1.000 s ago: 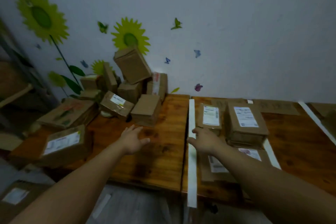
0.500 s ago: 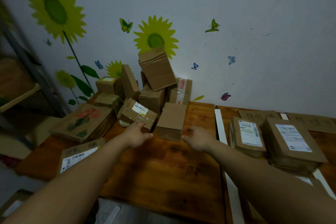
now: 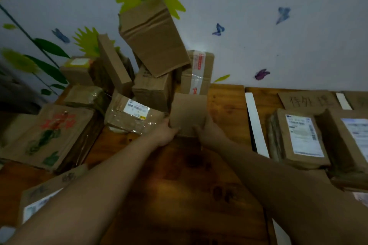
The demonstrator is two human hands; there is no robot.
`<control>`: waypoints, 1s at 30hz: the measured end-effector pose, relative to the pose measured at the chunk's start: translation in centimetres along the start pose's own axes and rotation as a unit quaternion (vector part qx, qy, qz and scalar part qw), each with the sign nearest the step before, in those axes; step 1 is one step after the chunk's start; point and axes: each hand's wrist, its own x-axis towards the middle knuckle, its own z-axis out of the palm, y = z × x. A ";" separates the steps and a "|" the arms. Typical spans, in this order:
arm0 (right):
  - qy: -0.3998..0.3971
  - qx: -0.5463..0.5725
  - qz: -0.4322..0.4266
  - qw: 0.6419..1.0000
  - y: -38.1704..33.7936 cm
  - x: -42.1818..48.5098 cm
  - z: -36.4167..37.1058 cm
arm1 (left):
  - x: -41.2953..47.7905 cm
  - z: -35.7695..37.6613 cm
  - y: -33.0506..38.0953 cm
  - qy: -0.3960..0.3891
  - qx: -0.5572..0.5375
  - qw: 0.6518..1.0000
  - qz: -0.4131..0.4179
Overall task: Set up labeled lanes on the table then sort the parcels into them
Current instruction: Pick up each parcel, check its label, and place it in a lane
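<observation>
A plain brown box [image 3: 188,112] lies at the front of a heap of cardboard parcels [image 3: 153,42] stacked against the wall. My left hand [image 3: 166,132] grips its near left corner and my right hand [image 3: 207,128] grips its near right corner. White strips [image 3: 255,125] mark lanes on the wooden table [image 3: 189,185]. A cardboard lane label [image 3: 307,100] with handwriting lies at the back of the first lane. Two parcels with white shipping labels, one [image 3: 298,137] beside the other [image 3: 352,135], lie in that lane.
A flat printed box [image 3: 49,135] and a taped parcel with a label [image 3: 133,115] lie left of the held box. Another labelled parcel [image 3: 39,199] sits at the near left table edge. The wall with sunflower decals stands right behind the heap.
Both hands reached forward and left from the white strip to the plain box and took hold of its near corners. The view moved closer to the parcel heap.
</observation>
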 end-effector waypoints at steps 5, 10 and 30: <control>-0.016 0.062 0.050 0.997 1.0 0.0 0.4 | 1.4 1.3 -0.3 -0.013 -0.138 0.988 -0.064; 0.000 0.186 0.031 0.982 1.5 -2.6 -1.1 | -1.3 -0.2 0.9 -0.059 -0.259 0.963 -0.053; 0.124 0.204 -0.090 0.967 -2.2 -23.7 -0.5 | -19.1 -2.7 -2.8 -0.038 -0.280 0.955 0.088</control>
